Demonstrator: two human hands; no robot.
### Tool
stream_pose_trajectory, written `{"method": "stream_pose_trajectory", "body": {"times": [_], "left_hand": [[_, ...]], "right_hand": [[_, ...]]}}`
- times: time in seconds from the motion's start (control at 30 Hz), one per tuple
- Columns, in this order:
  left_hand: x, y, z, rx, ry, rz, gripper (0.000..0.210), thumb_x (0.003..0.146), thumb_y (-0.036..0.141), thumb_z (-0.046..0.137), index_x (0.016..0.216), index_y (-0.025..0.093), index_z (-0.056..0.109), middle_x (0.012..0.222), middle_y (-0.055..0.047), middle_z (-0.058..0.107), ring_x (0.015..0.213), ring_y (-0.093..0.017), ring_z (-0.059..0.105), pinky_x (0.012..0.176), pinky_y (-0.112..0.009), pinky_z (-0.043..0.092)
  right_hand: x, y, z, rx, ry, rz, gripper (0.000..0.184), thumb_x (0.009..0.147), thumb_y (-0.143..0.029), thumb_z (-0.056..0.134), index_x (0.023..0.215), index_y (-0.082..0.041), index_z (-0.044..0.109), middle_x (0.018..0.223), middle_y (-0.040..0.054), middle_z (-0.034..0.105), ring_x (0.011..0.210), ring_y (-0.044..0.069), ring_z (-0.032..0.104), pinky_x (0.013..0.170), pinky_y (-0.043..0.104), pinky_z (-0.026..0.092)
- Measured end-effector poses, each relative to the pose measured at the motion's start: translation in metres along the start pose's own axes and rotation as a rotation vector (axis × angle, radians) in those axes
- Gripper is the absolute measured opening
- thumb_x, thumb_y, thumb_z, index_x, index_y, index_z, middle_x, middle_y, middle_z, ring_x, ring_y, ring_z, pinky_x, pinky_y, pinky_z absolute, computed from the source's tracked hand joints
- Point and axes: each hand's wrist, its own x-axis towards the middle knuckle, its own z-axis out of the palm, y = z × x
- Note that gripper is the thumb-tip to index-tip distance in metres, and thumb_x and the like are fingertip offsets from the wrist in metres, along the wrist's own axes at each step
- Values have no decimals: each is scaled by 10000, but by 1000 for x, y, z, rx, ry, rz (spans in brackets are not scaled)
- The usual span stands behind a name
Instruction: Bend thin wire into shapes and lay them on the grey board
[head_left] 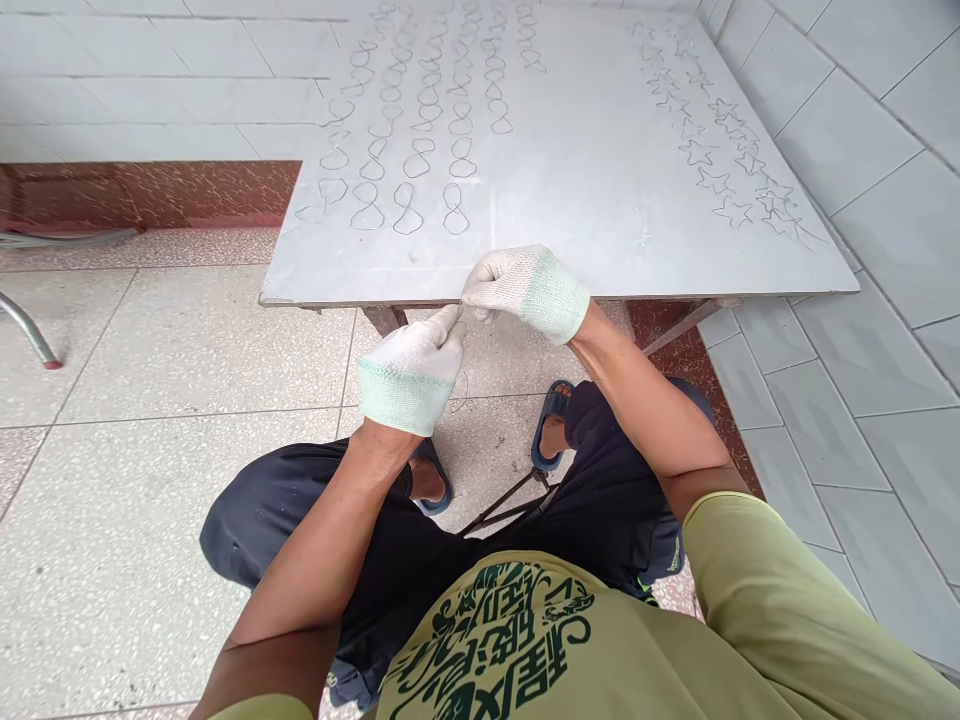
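Note:
Both of my hands wear white knit gloves with pale green cuffs and meet at the front edge of the white table (570, 190). My left hand (416, 360) is closed in a pinch, thumb and fingertips pressed together. Just above and to its right, my right hand (517, 288) pinches too, its fingertips almost touching the left ones. Between them is a thin dark wire, mostly hidden by the fingers. A loose curl of wire (463, 388) shows below the left hand; whether it hangs from the hands or lies on the floor I cannot tell.
Rows of wire figure-eights (409, 208) lie on the table's left half. Wire stars (731, 211) form rows at the right. Tiled walls (840, 150) stand behind and to the right. A metal leg (30, 330) rests on the speckled floor (150, 520) at left.

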Motion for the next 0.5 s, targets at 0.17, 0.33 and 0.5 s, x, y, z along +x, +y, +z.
{"method": "stream_pose_trajectory", "body": {"times": [0.17,0.33,0.5], "left_hand": [[-1,8,-6,263,63,53,406,1148,399,610,1341,278,946,786,-58,828,907,-301,798,833,-360,574],[0,5,-13,368,-40,147,456,1171,375,517,1352,269,921,793,-64,820,873,-300,773,830,-375,550],[3,-2,-26,439,-120,313,428,1156,325,476,1219,267,895,906,-109,845,937,-328,790,903,-422,595]], "right_hand": [[2,2,-2,-4,-45,-10,306,955,-154,881,688,-213,742,726,0,775,754,150,748,792,282,621],[1,0,-5,-40,-61,-13,287,965,-106,827,704,-204,760,727,-2,774,757,143,743,796,281,605],[-2,-4,-4,-117,-58,-6,302,954,-94,808,677,-204,757,702,-3,765,745,142,734,795,282,585]]}}
